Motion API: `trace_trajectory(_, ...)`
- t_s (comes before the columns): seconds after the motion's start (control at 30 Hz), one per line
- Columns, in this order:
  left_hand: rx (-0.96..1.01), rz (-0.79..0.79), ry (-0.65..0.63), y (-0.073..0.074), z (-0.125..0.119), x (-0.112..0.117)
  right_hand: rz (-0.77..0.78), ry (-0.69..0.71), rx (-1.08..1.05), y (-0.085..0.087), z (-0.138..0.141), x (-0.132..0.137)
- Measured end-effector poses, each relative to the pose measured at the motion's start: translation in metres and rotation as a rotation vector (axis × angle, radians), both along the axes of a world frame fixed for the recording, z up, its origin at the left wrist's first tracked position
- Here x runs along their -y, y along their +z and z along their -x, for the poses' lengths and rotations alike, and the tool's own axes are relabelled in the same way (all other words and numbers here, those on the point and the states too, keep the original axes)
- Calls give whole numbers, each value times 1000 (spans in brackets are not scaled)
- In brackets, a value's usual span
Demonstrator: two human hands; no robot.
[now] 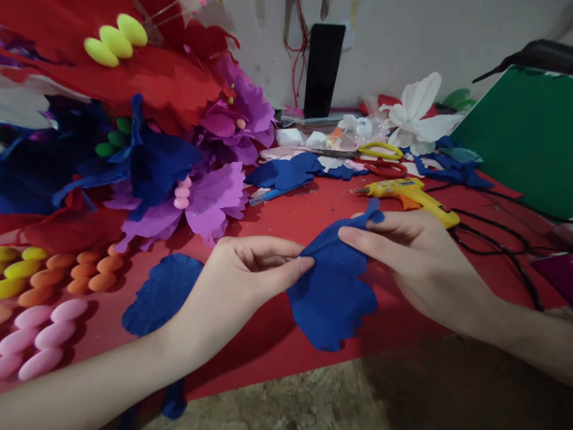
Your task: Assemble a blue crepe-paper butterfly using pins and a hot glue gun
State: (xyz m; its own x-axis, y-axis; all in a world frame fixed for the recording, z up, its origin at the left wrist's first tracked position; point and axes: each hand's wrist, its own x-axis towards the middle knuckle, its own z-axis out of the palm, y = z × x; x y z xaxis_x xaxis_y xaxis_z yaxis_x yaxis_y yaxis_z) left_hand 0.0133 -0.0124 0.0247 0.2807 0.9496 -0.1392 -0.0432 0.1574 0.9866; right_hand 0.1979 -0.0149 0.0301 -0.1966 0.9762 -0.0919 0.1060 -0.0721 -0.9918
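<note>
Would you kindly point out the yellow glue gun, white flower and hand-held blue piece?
Yellow glue gun [412,190], head view: on its body.
White flower [415,119], head view: near its centre.
Hand-held blue piece [330,283], head view: on its middle.

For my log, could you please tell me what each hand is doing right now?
Left hand: closed, pinching the scalloped blue piece.
Right hand: closed, pinching the same piece near its narrow end.

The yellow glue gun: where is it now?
In the head view, the glue gun lies on the red table, right of centre, just beyond the right hand.
</note>
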Motion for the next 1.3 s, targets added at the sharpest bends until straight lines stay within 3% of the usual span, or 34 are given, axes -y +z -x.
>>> trace_trajectory(0.3, 41, 70, 3, -3, 1, -4, -42, -60, 22, 4, -6, -4)
trace_trajectory(0.53, 46, 26, -10, -5, 2, -3, -53, -153, -29, 4, -2, -10)
trace_trajectory(0.83, 29, 4, -19, -4, 2, -2, -3, -51, 60, 3, -2, -4)
trace_trajectory(1.3, 13, 13, 30, -6, 1, -3, -68, -33, 115, 6, 1, -4)
